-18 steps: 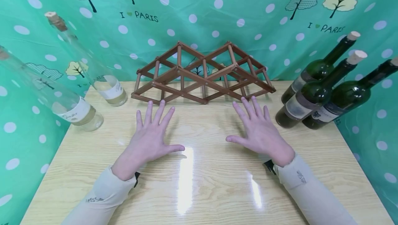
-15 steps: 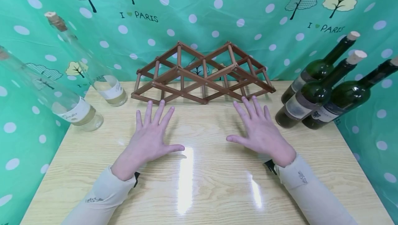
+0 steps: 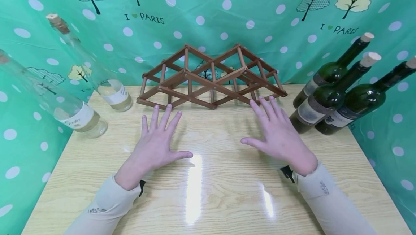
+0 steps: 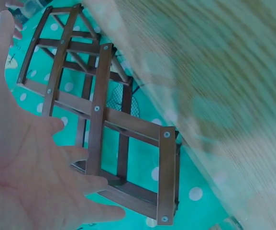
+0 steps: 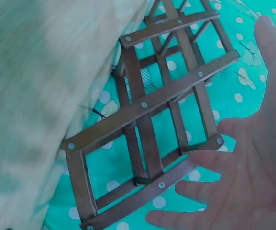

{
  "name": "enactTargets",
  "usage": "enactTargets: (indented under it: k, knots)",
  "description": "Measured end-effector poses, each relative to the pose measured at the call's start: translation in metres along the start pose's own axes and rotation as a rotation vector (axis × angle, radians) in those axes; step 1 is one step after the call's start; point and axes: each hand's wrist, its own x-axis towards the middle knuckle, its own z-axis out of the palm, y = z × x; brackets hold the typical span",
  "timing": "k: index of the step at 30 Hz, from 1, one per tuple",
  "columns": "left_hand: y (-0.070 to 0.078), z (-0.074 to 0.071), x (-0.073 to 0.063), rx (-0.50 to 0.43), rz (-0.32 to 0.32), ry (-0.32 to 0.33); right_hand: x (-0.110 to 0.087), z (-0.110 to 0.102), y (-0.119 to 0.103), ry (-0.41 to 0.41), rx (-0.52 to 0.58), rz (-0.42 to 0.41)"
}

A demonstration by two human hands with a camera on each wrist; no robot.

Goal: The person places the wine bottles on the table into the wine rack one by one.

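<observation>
My left hand (image 3: 155, 147) is palm down over the table with straight, spread fingers, holding nothing. My right hand (image 3: 281, 137) has the same spread, also holding nothing; its fingertips reach toward the right front of a brown wooden lattice wine rack (image 3: 214, 87), and contact cannot be told. The rack stands at the back of the table, between the hands. The left wrist view has the rack's crossed slats (image 4: 97, 108) beyond the left fingers. In the right wrist view, fingers partly overlap the rack (image 5: 144, 104). A dark green corked wine bottle (image 3: 312, 110) is close beside my right hand.
Two more green bottles, one behind (image 3: 329, 74) and one to the right (image 3: 364, 99), stand at the right. Two clear corked bottles, one nearer (image 3: 78, 116) and one farther (image 3: 115, 96), stand at the left. A green printed cloth (image 3: 221, 22) hangs behind the wooden table (image 3: 224, 195).
My right hand has shifted slightly right and forward, toward the green bottles. My left hand stays nearly in place. The rack and bottles have not moved.
</observation>
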Motion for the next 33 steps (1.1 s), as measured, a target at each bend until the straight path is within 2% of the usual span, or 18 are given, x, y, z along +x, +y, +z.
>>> enactTargets:
  k: [15, 29, 33]
  knots:
    - [0.004, -0.005, -0.001, -0.065, 0.035, 0.061, -0.008, -0.027, 0.009, 0.171, 0.055, -0.031]
    - [0.005, -0.014, -0.001, -0.111, 0.070, 0.101, -0.022, -0.058, 0.019, 0.348, 0.110, 0.046]
    - [0.006, -0.014, -0.001, -0.114, 0.080, 0.122, -0.025, -0.065, 0.025, 0.416, 0.111, 0.045]
